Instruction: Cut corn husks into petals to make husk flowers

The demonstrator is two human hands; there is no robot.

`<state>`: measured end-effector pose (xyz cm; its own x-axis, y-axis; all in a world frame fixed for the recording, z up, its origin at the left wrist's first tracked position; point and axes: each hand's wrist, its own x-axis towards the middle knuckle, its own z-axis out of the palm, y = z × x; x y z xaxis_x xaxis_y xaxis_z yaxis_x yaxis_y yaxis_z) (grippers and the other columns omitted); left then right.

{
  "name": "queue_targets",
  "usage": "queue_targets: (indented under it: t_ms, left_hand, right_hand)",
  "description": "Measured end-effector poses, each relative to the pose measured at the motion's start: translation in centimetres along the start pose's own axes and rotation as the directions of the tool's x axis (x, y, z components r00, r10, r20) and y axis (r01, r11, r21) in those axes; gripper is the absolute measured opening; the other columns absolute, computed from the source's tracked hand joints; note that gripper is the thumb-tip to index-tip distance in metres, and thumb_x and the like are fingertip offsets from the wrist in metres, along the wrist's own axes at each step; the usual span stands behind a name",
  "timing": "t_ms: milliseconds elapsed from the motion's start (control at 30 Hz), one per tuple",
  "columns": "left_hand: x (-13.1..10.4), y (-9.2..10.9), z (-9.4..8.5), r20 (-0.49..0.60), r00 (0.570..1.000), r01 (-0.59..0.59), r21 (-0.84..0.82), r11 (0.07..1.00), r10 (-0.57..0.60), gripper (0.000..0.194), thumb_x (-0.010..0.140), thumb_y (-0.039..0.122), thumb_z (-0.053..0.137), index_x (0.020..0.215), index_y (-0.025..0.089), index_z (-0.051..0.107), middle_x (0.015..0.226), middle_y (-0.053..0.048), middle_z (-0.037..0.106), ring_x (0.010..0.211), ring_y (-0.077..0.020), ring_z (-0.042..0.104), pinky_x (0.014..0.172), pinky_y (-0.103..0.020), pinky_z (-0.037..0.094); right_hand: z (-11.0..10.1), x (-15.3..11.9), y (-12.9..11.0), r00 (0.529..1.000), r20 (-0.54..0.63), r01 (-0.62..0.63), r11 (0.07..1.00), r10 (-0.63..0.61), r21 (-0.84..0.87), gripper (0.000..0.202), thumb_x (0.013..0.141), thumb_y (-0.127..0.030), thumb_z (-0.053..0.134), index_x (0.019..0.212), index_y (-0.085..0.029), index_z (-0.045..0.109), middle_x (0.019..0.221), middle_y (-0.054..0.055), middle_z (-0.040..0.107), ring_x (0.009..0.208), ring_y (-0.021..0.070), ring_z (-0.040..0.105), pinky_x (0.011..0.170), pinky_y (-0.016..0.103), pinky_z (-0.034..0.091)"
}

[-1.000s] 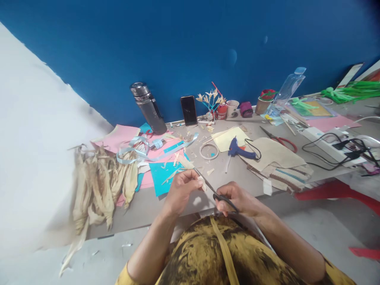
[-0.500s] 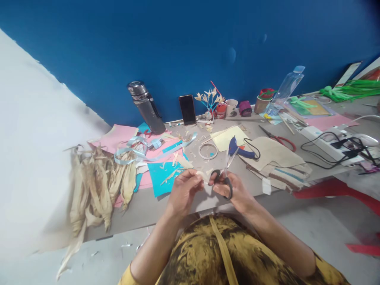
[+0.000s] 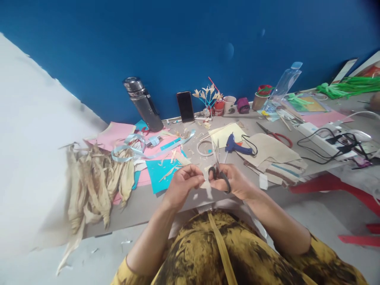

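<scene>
My left hand (image 3: 184, 184) pinches a small pale piece of corn husk (image 3: 205, 184) between thumb and fingertips, over the table's front edge. Close by on the right, my right hand (image 3: 234, 183) is closed round the black handles of a pair of scissors (image 3: 217, 158). Their blades point away from me, toward the back of the table. The right thumb and fingertip are beside the husk piece; whether they pinch it too, I cannot tell. Dried corn husks (image 3: 89, 182) lie in a bunch at the left, some hanging over the edge.
Blue paper (image 3: 160, 178) with husk scraps, a roll of tape (image 3: 204, 148) and a blue glue gun (image 3: 239, 146) lie beyond my hands. At the back stand a flask (image 3: 144, 105), a phone (image 3: 185, 107) and husk flowers (image 3: 206, 95). A power strip (image 3: 323, 140) is at right.
My hands have turned a little, and the scissors' blades are more upright and further left, away from the glue gun. The husk piece sits lower between my fingers. The view has shifted slightly.
</scene>
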<state>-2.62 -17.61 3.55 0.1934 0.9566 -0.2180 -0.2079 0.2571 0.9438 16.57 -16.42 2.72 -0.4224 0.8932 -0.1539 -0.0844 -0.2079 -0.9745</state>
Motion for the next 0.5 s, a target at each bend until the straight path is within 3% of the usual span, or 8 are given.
queue_targets:
  t_ms: [133, 233, 367, 433, 500]
  left_hand:
    - [-0.1, 0.5, -0.4, 0.176, 0.976, 0.108, 0.137, 0.985, -0.131, 0.021, 0.062, 0.02, 0.084, 0.073, 0.016, 0.067, 0.063, 0.002, 0.061, 0.056, -0.0087, 0.053, 0.057, -0.022, 0.039]
    - [-0.1, 0.2, -0.4, 0.214, 0.959, 0.152, 0.153, 0.976, -0.183, 0.022, 0.06, 0.021, 0.085, 0.075, 0.015, 0.07, 0.061, 0.0, 0.063, 0.056, -0.0099, 0.055, 0.057, -0.022, 0.041]
    - [0.0, -0.8, -0.4, 0.19, 0.963, 0.167, 0.14, 0.976, -0.192, 0.019, 0.062, 0.021, 0.085, 0.075, 0.013, 0.073, 0.059, -0.002, 0.065, 0.053, -0.0114, 0.057, 0.056, -0.023, 0.042]
    - [0.2, -1.0, -0.3, 0.131, 0.978, 0.158, 0.039, 0.987, -0.162, 0.021, 0.061, 0.022, 0.086, 0.074, 0.014, 0.071, 0.06, -0.002, 0.066, 0.053, -0.0119, 0.059, 0.056, -0.024, 0.043]
    - [0.4, -1.0, -0.2, 0.066, 0.987, 0.156, -0.126, 0.98, -0.149, 0.025, 0.059, 0.022, 0.088, 0.072, 0.015, 0.067, 0.062, -0.002, 0.067, 0.057, -0.0131, 0.062, 0.059, -0.024, 0.045]
  right_hand:
    - [-0.6, 0.2, -1.1, 0.996, 0.081, -0.035, 0.997, 0.041, -0.076, 0.017, 0.062, -0.021, 0.072, 0.078, -0.015, 0.066, 0.064, -0.003, 0.056, 0.056, 0.0089, 0.045, 0.051, 0.02, 0.034]
    - [-1.0, 0.7, -1.4, 0.994, 0.096, -0.036, 0.993, 0.046, -0.109, 0.019, 0.063, -0.023, 0.073, 0.079, -0.015, 0.067, 0.063, -0.004, 0.057, 0.055, 0.009, 0.044, 0.051, 0.021, 0.032]
    - [-1.6, 1.3, -1.0, 0.993, -0.091, 0.07, 0.996, -0.075, -0.053, 0.026, 0.067, -0.036, 0.077, 0.079, -0.016, 0.066, 0.065, -0.003, 0.057, 0.057, 0.01, 0.044, 0.053, 0.024, 0.033]
    - [-1.8, 1.3, -0.2, 0.976, -0.169, 0.134, 0.99, -0.138, -0.036, 0.032, 0.071, -0.045, 0.077, 0.08, -0.016, 0.066, 0.069, 0.0, 0.059, 0.057, 0.0107, 0.044, 0.054, 0.025, 0.033]
    - [-1.9, 0.9, 0.9, 0.97, -0.173, 0.167, 0.985, -0.171, -0.035, 0.04, 0.076, -0.054, 0.072, 0.083, -0.015, 0.066, 0.074, 0.003, 0.06, 0.057, 0.0115, 0.043, 0.053, 0.026, 0.033]
